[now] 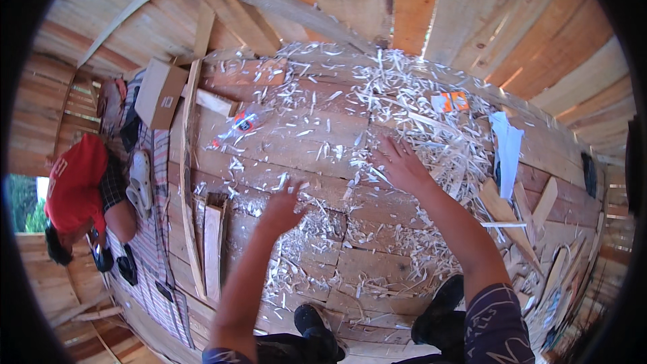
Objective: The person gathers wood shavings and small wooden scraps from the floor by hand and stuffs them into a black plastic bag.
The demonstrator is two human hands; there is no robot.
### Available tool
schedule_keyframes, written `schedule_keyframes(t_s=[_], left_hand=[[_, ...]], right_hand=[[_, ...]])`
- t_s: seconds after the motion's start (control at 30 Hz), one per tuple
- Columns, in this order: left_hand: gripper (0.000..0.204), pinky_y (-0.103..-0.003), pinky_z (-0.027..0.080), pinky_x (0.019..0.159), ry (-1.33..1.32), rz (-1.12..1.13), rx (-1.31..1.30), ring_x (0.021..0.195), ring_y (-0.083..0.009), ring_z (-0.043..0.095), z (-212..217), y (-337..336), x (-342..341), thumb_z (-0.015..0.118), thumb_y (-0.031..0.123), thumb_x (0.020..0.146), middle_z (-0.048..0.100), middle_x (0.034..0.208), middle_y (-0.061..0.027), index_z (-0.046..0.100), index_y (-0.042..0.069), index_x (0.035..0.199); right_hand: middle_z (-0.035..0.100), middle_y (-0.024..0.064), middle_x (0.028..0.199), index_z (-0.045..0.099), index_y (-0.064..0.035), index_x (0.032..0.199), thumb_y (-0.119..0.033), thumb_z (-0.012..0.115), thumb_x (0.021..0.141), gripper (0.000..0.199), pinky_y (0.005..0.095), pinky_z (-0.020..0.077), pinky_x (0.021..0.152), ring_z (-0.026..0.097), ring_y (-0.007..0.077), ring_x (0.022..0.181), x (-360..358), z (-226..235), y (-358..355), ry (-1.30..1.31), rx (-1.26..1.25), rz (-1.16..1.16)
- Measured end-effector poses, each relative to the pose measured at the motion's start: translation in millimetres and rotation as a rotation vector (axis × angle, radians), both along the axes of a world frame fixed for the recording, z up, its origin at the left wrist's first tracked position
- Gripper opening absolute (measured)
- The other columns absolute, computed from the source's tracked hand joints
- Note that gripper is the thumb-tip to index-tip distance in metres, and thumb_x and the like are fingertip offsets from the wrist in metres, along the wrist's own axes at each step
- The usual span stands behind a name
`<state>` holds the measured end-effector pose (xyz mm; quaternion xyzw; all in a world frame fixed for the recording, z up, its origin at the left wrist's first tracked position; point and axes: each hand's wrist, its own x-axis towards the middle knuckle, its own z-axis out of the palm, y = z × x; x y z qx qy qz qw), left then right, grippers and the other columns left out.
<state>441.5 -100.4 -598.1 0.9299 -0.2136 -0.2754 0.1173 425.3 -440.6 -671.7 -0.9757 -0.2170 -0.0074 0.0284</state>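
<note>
Neither of your hands holds anything: your right hand (402, 165) is spread flat, fingers fanned, pressing down on the wood shavings (411, 118) where they lie thickest, and your left hand (283, 207) reaches out with loosely bent fingers, its tips just at a thinner scatter of the same shavings. Whether the left fingertips actually touch the boards, you cannot tell from this view. Nearest to you, your two dark shoes (441, 300) stand on the plank floor (364, 263), which is strewn with more chips between your forearms. The heaviest pile spreads ahead of and to the right of your right hand. Left of your left hand, short wooden offcuts (211, 239) lie side by side. Further out, a clear plastic bottle (239, 125) lies on its side among the shavings, well apart from both hands. A cardboard box (160, 92) sits beyond it. At the far left, a person in a red shirt (75, 182) lies on a striped mat (155, 256).
</note>
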Motion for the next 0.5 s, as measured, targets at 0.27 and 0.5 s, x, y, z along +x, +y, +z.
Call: schedule_keyframes(t_s=[0.27,0.5], left_hand=[[0.065,-0.045,0.036,0.103,-0.067,0.069,0.199,0.122,-0.0381,0.046,194.0,47.5,-55.7,0.07,0.018,0.079,0.05,0.129,-0.0192,0.04,0.004,0.135],[0.065,-0.044,0.038,0.102,0.28,0.376,0.253,0.119,-0.0376,0.048,281.7,26.4,-166.5,0.073,0.027,0.078,0.054,0.124,-0.0204,0.046,0.002,0.131]], right_hand=[[0.035,0.0125,0.147,0.047,-0.0175,0.136,-0.045,0.059,0.084,0.06,0.0556,0.0115,0.115,0.028,0.0307,0.138,-4.9,-36.6,37.0,0.14,0.076,0.311],[0.04,0.0104,0.145,0.053,-0.0144,0.129,-0.013,0.051,0.087,0.042,0.0495,0.0268,0.111,0.031,0.0275,0.138,5.9,-33.8,14.6,0.194,-0.026,0.422]])
